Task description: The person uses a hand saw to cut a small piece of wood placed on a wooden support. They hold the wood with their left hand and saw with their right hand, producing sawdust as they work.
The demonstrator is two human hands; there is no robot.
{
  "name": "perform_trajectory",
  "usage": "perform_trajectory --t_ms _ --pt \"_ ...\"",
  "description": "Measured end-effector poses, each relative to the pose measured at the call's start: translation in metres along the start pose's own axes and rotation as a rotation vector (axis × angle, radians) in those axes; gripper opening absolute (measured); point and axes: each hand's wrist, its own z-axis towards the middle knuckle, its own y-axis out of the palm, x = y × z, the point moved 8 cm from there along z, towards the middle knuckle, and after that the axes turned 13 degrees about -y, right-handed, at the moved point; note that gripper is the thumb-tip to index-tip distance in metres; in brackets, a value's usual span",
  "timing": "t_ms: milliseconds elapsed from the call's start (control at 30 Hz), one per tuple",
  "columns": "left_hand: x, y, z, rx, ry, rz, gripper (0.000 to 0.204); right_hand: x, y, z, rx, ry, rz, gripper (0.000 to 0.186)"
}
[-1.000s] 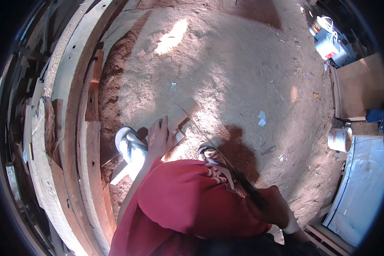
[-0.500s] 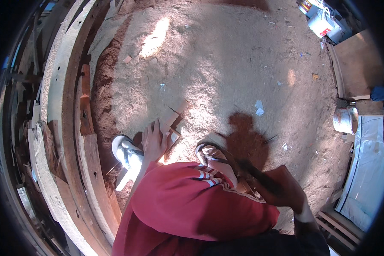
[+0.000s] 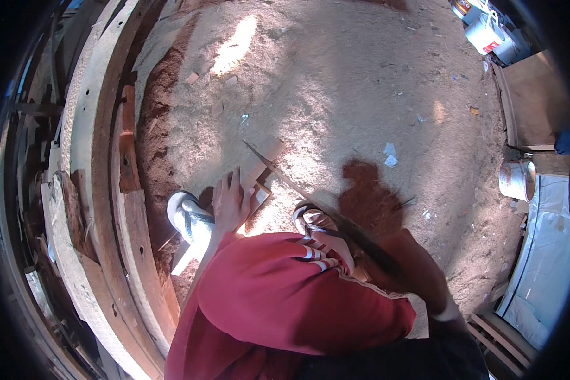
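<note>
My right hand [image 3: 418,259], in shadow at the lower right, is closed round the handle end of a handsaw [image 3: 362,240]. The saw's long, narrowing blade points up and left, its tip lying beyond a flat piece of wood [image 3: 258,170] on the ground. Flat on that wood, beside the blade, rests my left hand [image 3: 230,202] with its fingers stretched out. Another small wood piece [image 3: 259,195] lies under or against the first; how they touch is partly hidden. My sandalled feet stand on both sides of the wood.
Long timber beams [image 3: 101,158] are stacked along the left. To the right are a white bucket [image 3: 514,180], a white sheet-covered slab [image 3: 538,253] and a brown board [image 3: 538,101]. More buckets [image 3: 486,35] stand at the far right. Sawdust and scraps litter the dirt floor.
The saw has moved up and left, its blade now reaching past the wood. My right hand has moved slightly forward with it. My left hand stays on the wood.
</note>
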Motion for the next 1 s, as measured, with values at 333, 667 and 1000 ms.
perform_trajectory --t_ms 333,667,1000 --pt "-0.021 0.004 -0.009 -0.021 0.058 0.067 0.071 -0.028 -0.002 0.003 -0.062 0.110 -0.150 0.013" --pt "-0.020 0.008 -0.007 0.001 0.096 0.047 0.071 0.008 0.053 -0.001 -0.007 0.168 0.022 0.012" --pt "-0.012 0.005 -0.007 -0.013 0.073 0.070 0.071 0.017 0.050 -0.011 0.094 0.259 0.114 0.027"
